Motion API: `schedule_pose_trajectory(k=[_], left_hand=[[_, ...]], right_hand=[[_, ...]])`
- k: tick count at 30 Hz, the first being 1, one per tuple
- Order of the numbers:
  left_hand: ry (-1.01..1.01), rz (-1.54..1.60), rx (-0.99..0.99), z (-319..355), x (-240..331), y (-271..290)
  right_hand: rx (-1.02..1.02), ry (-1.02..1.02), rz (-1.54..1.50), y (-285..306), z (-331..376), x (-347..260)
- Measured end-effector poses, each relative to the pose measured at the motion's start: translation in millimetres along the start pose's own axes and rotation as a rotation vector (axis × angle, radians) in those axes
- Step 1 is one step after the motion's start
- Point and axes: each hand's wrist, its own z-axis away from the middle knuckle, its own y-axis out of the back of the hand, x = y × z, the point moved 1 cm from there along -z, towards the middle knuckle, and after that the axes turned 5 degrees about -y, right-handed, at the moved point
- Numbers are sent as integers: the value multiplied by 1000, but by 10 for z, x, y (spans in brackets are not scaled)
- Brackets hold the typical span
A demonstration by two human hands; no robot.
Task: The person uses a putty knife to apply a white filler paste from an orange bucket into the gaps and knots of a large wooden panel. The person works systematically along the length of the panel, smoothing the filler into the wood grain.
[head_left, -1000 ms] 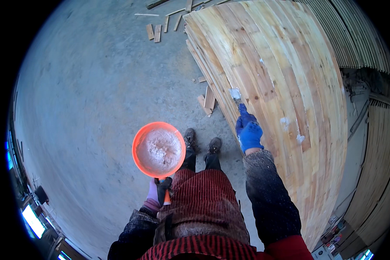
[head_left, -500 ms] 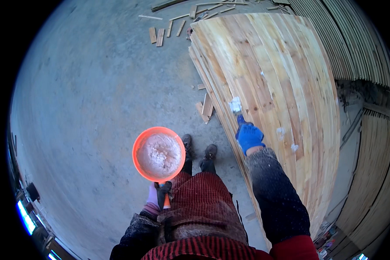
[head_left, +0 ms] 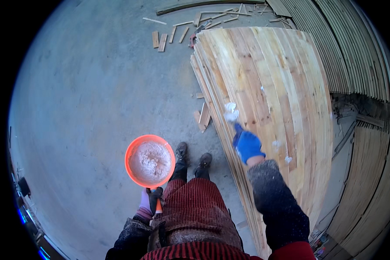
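Observation:
My left hand (head_left: 154,200), in a black-and-lilac glove, is closed round the handle of an orange pan (head_left: 128,163). Thick pinkish-white paste (head_left: 152,160) fills the pan, heaped in its middle. My right hand (head_left: 249,146), blue-gloved, grips a putty knife (head_left: 232,117) whose blade is coated white; its handle is mostly hidden by the fingers. The blade lies at the left part of a large wooden panel (head_left: 268,65), just below a fresh white smear (head_left: 230,106). Other white dabs (head_left: 288,159) mark the boards nearer my forearm.
Beneath the top panel lie more panels (head_left: 203,82), stacked. Wood offcuts (head_left: 203,117) are on the concrete floor (head_left: 82,95) beside the stack, with more scraps (head_left: 162,42) farther off. Stacked boards (head_left: 346,47) stand at the right. My shoes (head_left: 203,161) are close to the stack's left edge.
The putty knife has drawn back a little toward me over the panel, and a white smear now shows beyond its blade. The whole view has shifted slightly; the pan stays in my left hand.

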Motion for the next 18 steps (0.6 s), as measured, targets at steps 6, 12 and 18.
schedule_pose_trajectory(k=[6,12,18], left_hand=[[-45,117,-7,-42,-97,1],[-18,27,-27,-151,-130,86],[-1,22,18,-105,-125,84]], right_hand=[[44,-28,-27,-246,-70,76],[124,-112,-53,-213,-399,-192],[-8,29,12,-38,-58,-17]])
